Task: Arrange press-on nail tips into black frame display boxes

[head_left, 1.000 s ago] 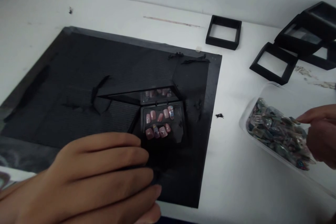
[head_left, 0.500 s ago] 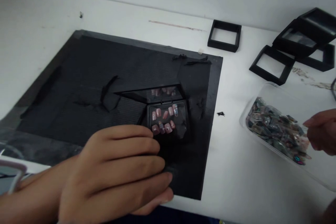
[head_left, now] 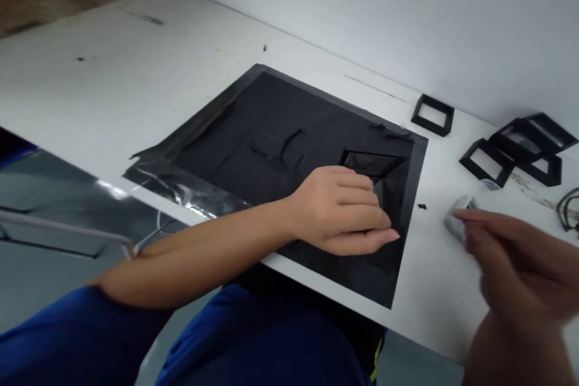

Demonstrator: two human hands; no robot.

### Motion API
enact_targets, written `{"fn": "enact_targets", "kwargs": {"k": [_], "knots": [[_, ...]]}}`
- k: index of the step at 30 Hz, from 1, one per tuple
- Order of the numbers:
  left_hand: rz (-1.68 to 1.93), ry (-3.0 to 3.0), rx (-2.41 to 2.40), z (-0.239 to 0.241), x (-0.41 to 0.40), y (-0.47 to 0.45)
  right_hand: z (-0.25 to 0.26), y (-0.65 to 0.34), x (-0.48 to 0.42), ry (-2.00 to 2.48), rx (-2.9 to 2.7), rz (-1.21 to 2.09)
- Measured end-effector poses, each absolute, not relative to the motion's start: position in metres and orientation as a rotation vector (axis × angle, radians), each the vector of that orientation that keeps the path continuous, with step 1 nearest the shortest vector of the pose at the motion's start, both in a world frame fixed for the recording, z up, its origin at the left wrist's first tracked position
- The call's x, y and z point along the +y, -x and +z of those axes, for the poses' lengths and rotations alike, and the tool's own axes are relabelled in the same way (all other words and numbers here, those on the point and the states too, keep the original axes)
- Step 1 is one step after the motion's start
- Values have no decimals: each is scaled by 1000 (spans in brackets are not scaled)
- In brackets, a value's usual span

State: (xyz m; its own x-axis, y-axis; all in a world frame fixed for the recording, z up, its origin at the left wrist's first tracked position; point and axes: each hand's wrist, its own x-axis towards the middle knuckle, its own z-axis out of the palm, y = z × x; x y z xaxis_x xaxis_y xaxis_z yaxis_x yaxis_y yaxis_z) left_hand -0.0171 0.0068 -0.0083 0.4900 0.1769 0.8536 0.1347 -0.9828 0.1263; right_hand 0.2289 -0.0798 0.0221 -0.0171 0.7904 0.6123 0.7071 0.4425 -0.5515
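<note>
Left hand lies palm-down with fingers straight and together, pressing the small black case onto the black mat near its right edge. Right hand is blurred beside the clear tub; its grip cannot be told. Risk, as judged: uneven pressure could slide the case. Its raised lid opens toward the wall. The case looks near-square, long axis unclear.
</note>
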Motion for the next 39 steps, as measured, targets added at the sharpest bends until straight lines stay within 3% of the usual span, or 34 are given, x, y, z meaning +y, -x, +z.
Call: {"fn": "enact_targets", "kwargs": {"k": [5, 18, 25, 33, 39], "knots": [[1688, -2568, 380, -9, 5, 17, 4, -177, -71, 1123, -1942, 140], [1290, -2737, 410, -7, 11, 25, -29, -173, -73, 1186, -1841, -1], [1386, -2769, 370, -10, 11, 24, -28, -176, -77, 1194, -1897, 1], [1318, -2862, 447, -10, 12, 23, -30, -183, -83, 1266, -1746, 353], [1491, -3002, 319, -12, 14, 28, -33, -185, -77, 1257, -1542, 712]]}}
